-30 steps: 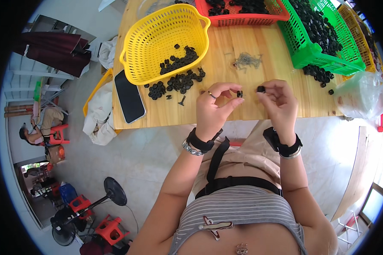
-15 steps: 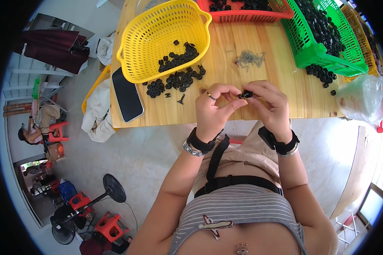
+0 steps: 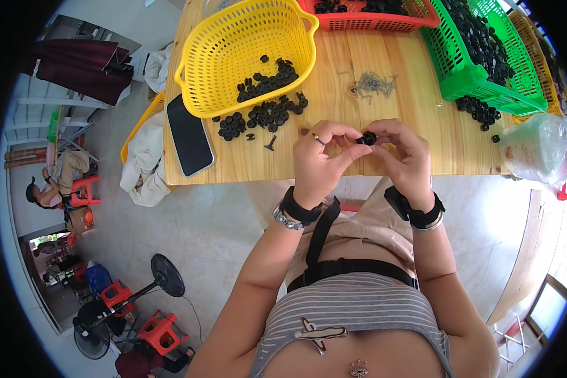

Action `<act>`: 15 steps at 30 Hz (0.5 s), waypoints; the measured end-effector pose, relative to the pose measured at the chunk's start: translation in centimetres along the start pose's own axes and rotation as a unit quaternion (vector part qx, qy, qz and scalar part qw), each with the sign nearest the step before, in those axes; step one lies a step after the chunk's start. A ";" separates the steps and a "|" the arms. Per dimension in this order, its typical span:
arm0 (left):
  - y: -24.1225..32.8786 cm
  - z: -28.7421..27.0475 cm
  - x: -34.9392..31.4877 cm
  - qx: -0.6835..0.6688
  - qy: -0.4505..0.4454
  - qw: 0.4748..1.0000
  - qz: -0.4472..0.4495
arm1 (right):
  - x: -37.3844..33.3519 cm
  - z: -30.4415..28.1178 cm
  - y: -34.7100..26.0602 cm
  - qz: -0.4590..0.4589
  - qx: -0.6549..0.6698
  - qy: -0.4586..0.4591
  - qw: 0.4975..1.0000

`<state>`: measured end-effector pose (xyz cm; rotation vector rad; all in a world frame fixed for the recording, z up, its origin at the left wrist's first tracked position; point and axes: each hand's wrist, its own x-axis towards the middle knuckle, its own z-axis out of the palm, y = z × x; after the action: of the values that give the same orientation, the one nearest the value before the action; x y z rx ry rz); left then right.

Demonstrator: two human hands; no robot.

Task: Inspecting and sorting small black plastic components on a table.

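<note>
Near the front edge of the table, my left hand (image 3: 324, 160) and my right hand (image 3: 406, 160) meet fingertip to fingertip. Pinched between them is a small round black plastic part (image 3: 367, 138), and both hands grip it. Whether it is one piece or two joined pieces I cannot tell. Beyond my hands lies a small heap of thin metal screws (image 3: 374, 84). To the left, several black round discs (image 3: 269, 114) are piled in front of the yellow basket (image 3: 198, 60). A single black part with a stem (image 3: 271, 143) lies apart from them.
A phone (image 3: 189, 135) lies at the table's left edge. At the back stand a red basket (image 3: 372, 24) and, to the right, a green basket (image 3: 463, 79) of black parts. Some black pieces (image 3: 479, 112) lie beside it, near a plastic bag (image 3: 532, 148).
My fingertips have drawn closer together around the black part, which was held between slightly parted fingers with a smaller piece showing on its left. The view has shifted slightly.
</note>
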<state>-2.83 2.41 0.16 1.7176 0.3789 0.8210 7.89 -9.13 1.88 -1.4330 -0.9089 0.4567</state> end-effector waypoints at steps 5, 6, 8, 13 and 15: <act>-0.1 0.1 0.0 -0.011 0.001 1.000 -0.006 | 0.0 -0.1 0.1 -0.003 -0.016 -0.003 1.000; -0.1 0.0 0.0 -0.012 -0.001 1.000 -0.007 | 0.0 -0.1 0.1 -0.003 -0.017 -0.002 1.000; -0.2 0.0 0.0 -0.014 -0.003 1.000 -0.008 | 0.0 -0.1 0.2 -0.006 -0.018 -0.002 1.000; -0.2 0.0 0.0 -0.035 -0.011 0.999 -0.027 | 0.1 -0.1 0.1 -0.014 -0.034 -0.004 0.999; -0.2 -0.1 0.0 -0.045 -0.013 0.998 -0.034 | 0.1 -0.2 0.1 -0.020 -0.044 -0.007 0.999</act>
<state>-2.86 2.54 -0.07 1.6222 0.3748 0.7555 8.13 -9.15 1.81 -1.4902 -0.9780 0.4015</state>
